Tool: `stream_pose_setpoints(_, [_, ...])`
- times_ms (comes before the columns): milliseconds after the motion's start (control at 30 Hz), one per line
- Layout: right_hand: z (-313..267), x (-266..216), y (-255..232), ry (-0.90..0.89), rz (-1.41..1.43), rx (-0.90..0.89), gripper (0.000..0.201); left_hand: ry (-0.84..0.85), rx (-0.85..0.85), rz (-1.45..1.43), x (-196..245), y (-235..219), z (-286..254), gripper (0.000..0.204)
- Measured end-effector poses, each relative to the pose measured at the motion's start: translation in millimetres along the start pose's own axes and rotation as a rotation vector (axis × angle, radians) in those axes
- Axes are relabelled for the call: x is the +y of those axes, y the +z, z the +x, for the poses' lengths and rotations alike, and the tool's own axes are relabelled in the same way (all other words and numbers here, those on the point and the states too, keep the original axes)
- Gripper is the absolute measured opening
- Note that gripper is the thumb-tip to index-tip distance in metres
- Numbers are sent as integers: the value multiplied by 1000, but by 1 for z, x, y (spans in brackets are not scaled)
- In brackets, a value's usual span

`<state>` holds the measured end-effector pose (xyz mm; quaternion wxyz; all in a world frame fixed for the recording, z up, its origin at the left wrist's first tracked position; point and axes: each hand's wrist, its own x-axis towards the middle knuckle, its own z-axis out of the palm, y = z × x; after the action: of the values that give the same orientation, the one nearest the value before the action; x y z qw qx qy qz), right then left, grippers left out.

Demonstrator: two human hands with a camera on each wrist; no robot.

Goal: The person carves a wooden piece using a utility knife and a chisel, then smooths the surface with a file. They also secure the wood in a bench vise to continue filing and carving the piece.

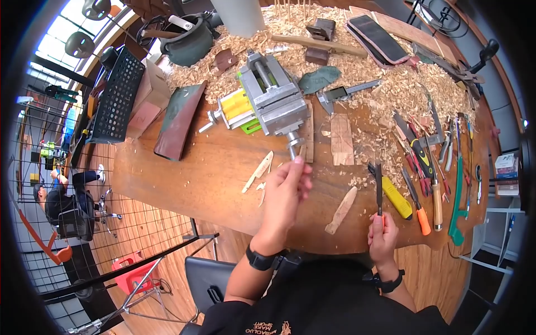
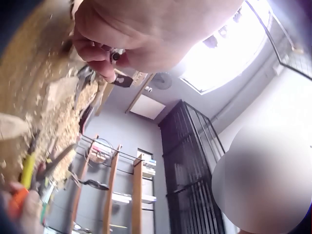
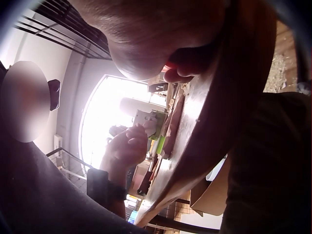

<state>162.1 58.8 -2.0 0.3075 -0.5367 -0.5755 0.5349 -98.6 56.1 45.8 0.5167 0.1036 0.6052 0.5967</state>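
My left hand [image 1: 282, 192] grips the crank handle [image 1: 293, 149] at the near end of a grey metal bench vise [image 1: 276, 106]. In the left wrist view, the fingers of the left hand [image 2: 141, 29] are curled round the handle's end. Near the table's front edge, my right hand [image 1: 383, 240] holds a file [image 1: 379, 187] by its orange handle, its dark flat blade pointing away from me. Between the hands lies a small shaped wood piece [image 1: 341, 211], with slim wood offcuts [image 1: 258, 172] left of the vise's crank. A rectangular wood block [image 1: 341, 139] rests right of the vise.
Wood shavings [image 1: 363, 100] cover the table's far side. Knives, pliers, a yellow cutter [image 1: 397, 195] and a green-handled saw [image 1: 459, 201] lie at right. A caliper [image 1: 349, 94] and a phone [image 1: 377, 39] lie farther back. At left stand a black basket [image 1: 117, 97] and leather pieces [image 1: 178, 123].
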Motion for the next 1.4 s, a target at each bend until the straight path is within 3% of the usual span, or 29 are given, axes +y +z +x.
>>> stream_pose_setpoints(133, [1,1,1,-8,-18,5,29,184,54,328,-19,-13,11,37])
stream_pose_setpoints(167, [1,0,0,-1,-25,3,29,180,55,325,-22,-12,15,37])
stream_pose_setpoints(233, [1,0,0,8,-37,0,29,187,55,621,-25,-7,23,38])
stream_pose_setpoints(367, [2,-3,0,47,-17,5,30,90,-151,283,-13,17,28,37])
stream_pose_setpoints(467, [2,0,-2,68,2,-2,32,-64,-109,48,9,25,12,35])
stream_pose_setpoints(567, [3,0,-4,70,11,-18,33,-157,-72,-69,8,1,2,34])
stream_pose_setpoints(667, [3,1,-4,74,1,-28,33,-36,-2,143,-7,-19,5,33])
stream_pose_setpoints(733, [3,2,-5,82,-11,-39,33,7,15,187,-17,-18,11,35])
stream_pose_setpoints(800, [4,0,-4,75,-11,-29,34,144,-2,433,-21,-10,18,38])
stream_pose_setpoints(833, [4,0,-4,71,-19,-37,34,120,-36,464,-22,-4,23,40])
stream_pose_setpoints(867, [4,0,-3,72,-16,-33,34,121,-29,454,-21,2,26,40])
stream_pose_setpoints(933, [4,1,-3,68,-17,-34,35,19,-197,206,-14,15,28,40])
stream_pose_setpoints(1067, [2,4,-4,95,-11,-10,34,-101,-182,-101,1,15,11,36])
stream_pose_setpoints(1200, [2,5,-4,100,5,-4,33,-165,-123,-130,-4,-14,2,34])
stream_pose_setpoints(1267, [2,3,-2,99,-4,-5,32,-2,-19,115,-17,-21,8,32])
stream_pose_setpoints(1400, [2,2,-1,123,26,4,31,42,-89,244,-17,-12,15,33])
